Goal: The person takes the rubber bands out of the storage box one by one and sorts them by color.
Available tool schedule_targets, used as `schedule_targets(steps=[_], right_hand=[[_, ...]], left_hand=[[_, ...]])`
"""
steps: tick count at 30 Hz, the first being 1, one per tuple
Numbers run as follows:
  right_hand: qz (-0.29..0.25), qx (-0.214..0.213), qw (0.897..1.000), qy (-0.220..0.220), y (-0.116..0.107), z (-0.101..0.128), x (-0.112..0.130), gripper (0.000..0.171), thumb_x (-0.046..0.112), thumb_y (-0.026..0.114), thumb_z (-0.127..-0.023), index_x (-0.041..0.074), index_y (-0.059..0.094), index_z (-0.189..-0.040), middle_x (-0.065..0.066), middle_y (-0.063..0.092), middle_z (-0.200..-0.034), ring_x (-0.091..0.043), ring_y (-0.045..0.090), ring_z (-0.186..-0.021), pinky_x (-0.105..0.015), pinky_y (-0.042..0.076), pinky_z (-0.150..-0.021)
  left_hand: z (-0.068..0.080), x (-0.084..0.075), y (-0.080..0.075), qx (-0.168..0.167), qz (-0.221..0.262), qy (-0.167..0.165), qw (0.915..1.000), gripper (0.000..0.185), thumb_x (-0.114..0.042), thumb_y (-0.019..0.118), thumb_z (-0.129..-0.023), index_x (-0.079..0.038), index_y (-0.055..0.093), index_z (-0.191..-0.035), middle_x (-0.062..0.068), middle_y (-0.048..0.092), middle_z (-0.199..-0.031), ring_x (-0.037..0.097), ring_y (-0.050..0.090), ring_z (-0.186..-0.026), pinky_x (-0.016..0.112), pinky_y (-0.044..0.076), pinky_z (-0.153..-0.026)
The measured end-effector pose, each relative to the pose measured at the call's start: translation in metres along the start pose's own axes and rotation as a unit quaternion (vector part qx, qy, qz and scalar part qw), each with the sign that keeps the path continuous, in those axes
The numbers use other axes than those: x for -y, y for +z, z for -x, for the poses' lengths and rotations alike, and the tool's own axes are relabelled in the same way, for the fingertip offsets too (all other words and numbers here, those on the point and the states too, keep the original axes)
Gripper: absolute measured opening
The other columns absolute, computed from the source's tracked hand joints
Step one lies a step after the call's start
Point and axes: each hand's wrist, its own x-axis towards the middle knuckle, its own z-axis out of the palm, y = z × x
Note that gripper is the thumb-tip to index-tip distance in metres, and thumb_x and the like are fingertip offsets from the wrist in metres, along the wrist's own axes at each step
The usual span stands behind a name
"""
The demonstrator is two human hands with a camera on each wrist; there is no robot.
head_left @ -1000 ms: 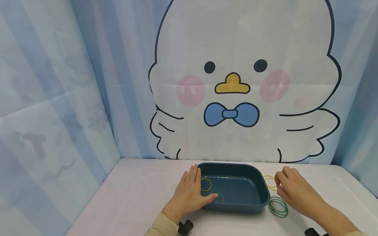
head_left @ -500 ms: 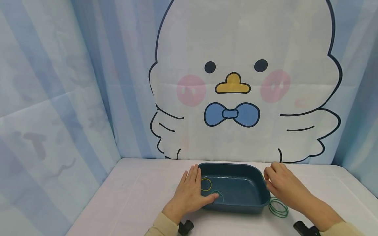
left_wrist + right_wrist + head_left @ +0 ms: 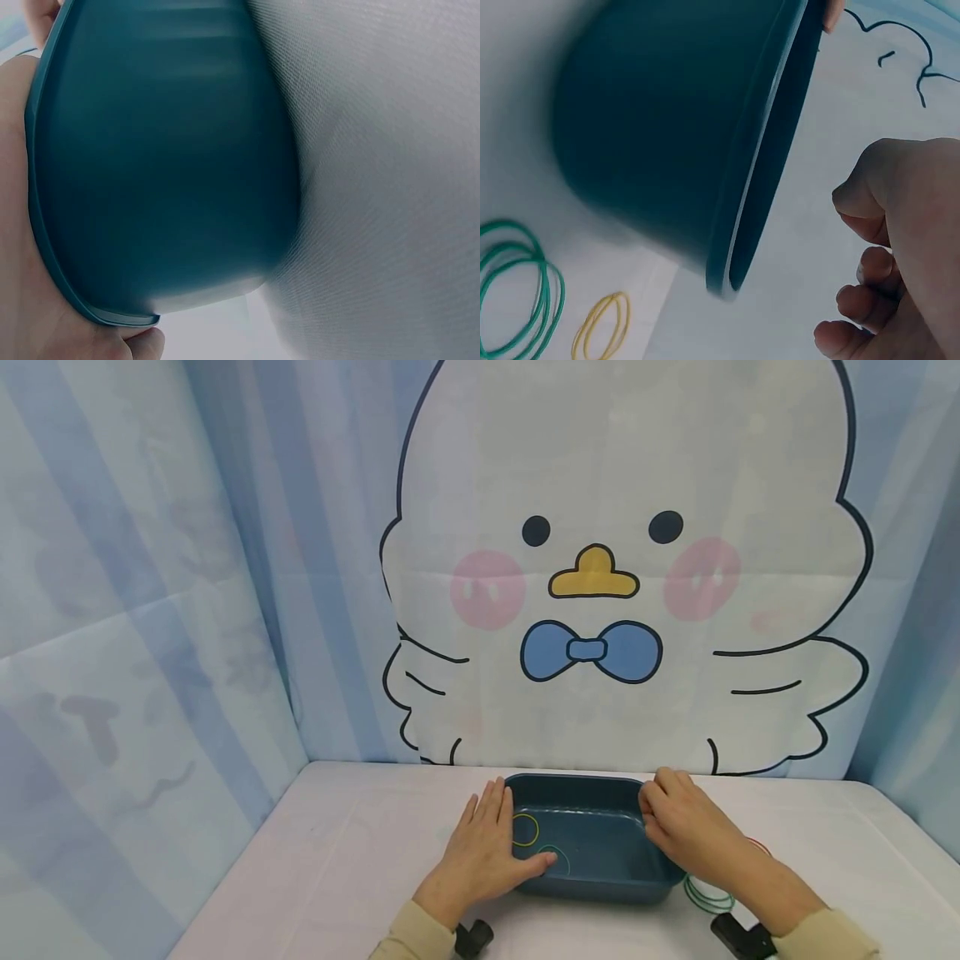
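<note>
Head view: the left hand (image 3: 480, 852) is lying flat with straight fingers against the left wall of the teal tray (image 3: 600, 883), thumb over its rim, as it was a second ago. The right hand (image 3: 686, 831) has moved from the desk (image 3: 330, 860) over the tray's right rim, fingers curled; any yellow rubber band in them is hidden. A yellow band (image 3: 525, 829) and a green band (image 3: 557, 856) are lying inside the tray.

Left wrist view: the palm (image 3: 19, 300) is pressing the tray's wall (image 3: 165, 165).

Right wrist view: curled fingers (image 3: 870, 274) are hovering beside the rim (image 3: 765, 142); green bands (image 3: 517, 292) and yellow bands (image 3: 600, 326) are waiting on the desk, so sorting likely continues.
</note>
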Motion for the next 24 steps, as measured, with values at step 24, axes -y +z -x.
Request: schedule_targets(steps=[24], right_hand=[[-0.055,0.009,0.998,-0.024,0.028,-0.027,0.045,0.028,0.006,0.075,-0.081,0.019,0.050,-0.081,0.010,0.035,-0.078,-0.007,0.029,-0.073,-0.021,0.032,-0.063]], left_hand=[[-0.001,0.001,0.001,-0.006,0.004,0.008,0.9999,0.111,-0.081,0.044,-0.085,0.001,0.023,-0.156,0.016,0.015,-0.166,0.030,0.016,-0.154,0.050,0.019,-0.124]])
